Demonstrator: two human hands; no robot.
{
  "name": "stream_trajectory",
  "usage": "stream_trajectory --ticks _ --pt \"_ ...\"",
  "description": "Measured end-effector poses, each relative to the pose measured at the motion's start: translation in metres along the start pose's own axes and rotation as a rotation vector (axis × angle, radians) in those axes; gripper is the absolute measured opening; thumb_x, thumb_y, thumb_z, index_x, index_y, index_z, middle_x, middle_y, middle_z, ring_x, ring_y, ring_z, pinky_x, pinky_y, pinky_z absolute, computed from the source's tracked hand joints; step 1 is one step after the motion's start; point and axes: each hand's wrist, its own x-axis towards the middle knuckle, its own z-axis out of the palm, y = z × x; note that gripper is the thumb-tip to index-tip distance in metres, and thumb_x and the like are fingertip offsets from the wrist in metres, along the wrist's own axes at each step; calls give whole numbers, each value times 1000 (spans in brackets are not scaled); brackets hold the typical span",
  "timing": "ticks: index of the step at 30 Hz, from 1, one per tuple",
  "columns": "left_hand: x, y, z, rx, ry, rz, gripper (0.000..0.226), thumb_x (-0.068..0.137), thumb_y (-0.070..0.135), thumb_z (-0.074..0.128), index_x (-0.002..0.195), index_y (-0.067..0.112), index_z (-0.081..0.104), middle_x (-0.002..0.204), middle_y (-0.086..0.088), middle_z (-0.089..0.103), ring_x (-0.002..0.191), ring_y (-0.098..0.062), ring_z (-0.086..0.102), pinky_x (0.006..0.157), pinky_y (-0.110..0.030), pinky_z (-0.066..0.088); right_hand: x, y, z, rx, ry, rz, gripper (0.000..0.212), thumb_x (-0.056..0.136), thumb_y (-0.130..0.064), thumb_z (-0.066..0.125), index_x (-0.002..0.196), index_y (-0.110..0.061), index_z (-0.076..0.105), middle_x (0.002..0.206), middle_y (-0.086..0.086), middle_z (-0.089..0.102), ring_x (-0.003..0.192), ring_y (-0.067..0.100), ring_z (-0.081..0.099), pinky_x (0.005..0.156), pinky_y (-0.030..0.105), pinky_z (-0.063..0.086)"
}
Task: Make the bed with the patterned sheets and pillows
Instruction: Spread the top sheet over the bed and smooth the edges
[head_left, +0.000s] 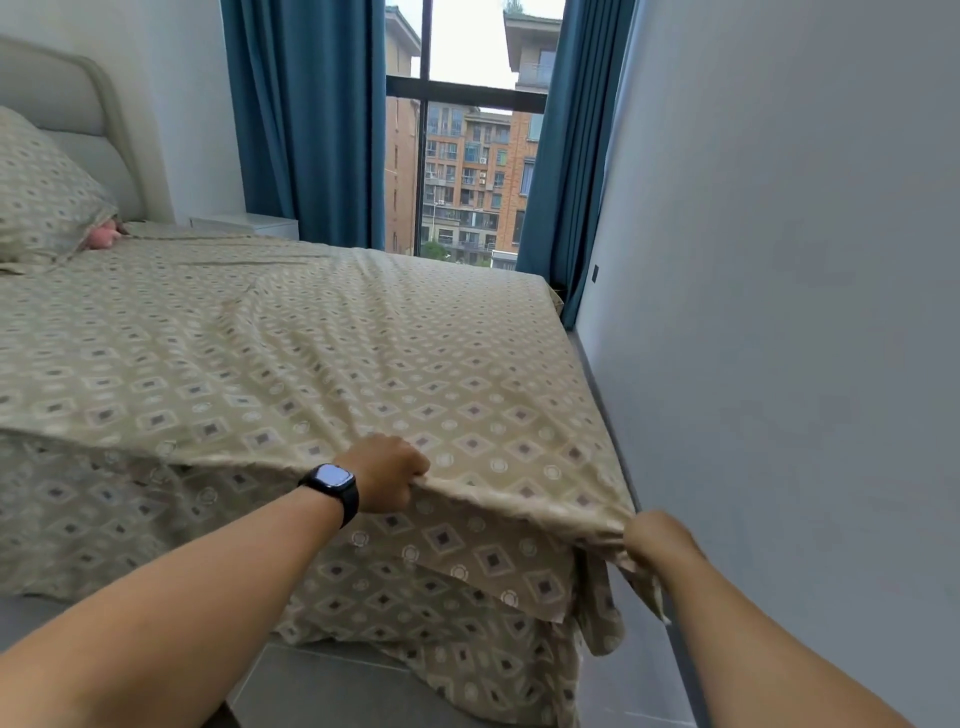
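Note:
A beige sheet with a diamond pattern (322, 338) is spread over the bed, with folds running from its middle toward the foot. My left hand (387, 470), with a dark watch on its wrist, grips the sheet's lower edge at the foot of the bed. My right hand (657, 535) grips the bunched corner of the same sheet at the bed's right foot corner. A pillow (41, 192) in matching fabric leans against the padded headboard (67, 104) at far left.
A grey wall (779, 312) runs close along the bed's right side, leaving a narrow strip of floor (649, 675). Blue curtains (306, 119) frame a window (467, 156) beyond the bed. A white nightstand (244, 224) stands by the headboard. A pink item (104, 236) peeks from under the pillow.

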Motion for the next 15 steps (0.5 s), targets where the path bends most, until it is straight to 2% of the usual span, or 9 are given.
stream_trajectory --ticks 3,5,7,8,9,10,12,14,15 --pt "0 -3 1 -103 -64 -26 17 64 4 45 63 18 34 62 -3 38 58 -23 31 57 -37 26 -7 -6 7 -128 -126 -116 35 102 -13 41 128 1 61 122 18 62 110 33 60 85 33 44" --pt "-2 -2 0 -141 -135 -48 17 67 5 46 65 18 36 63 -2 38 58 -22 29 56 -36 24 -16 -12 12 -258 -201 -168 30 103 -13 41 116 1 64 102 11 62 97 27 53 79 29 41" --pt "-2 3 1 -186 -209 -80 11 77 11 51 72 19 48 70 -2 49 62 -22 37 58 -34 31 -16 -15 16 -230 -219 -165 20 101 -11 47 104 0 63 80 2 49 92 23 49 78 27 39" --pt "-3 7 1 -197 -270 -73 4 84 18 55 81 19 57 80 -2 58 68 -21 45 63 -34 38 -14 -17 17 -216 -196 -162 16 100 -10 48 97 -2 62 76 0 45 90 23 51 77 27 40" --pt "-3 10 1 -209 -353 -69 11 90 27 57 94 19 63 93 -1 64 78 -20 53 71 -33 44 -16 -19 15 -200 -177 -148 16 98 -10 49 87 -3 58 75 1 45 86 23 54 76 28 41" --pt "-3 12 3 -219 -441 -78 23 93 38 57 105 20 66 105 0 67 89 -20 58 79 -34 48 -17 -22 14 -183 -155 -140 17 96 -12 48 82 -6 56 78 3 49 85 23 57 75 29 43" --pt "-1 13 7 -230 -508 -98 40 94 55 53 110 22 68 110 2 69 99 -19 63 87 -36 51 -23 -29 9 -126 -104 -121 20 91 -22 49 103 -8 59 99 8 58 101 29 61 83 35 49" --pt "-1 17 7 -272 -414 -82 46 96 59 48 100 19 69 100 1 70 90 -18 64 84 -38 51 -32 -36 1 -27 8 -128 45 92 -30 50 134 -15 48 134 11 49 121 35 54 97 46 47" --pt "-1 20 6 -311 -350 -79 42 98 56 46 95 19 67 94 2 69 84 -17 62 81 -37 51 -39 -42 -6 2 67 -166 49 93 -31 49 140 -17 43 140 11 44 123 35 52 100 49 46"
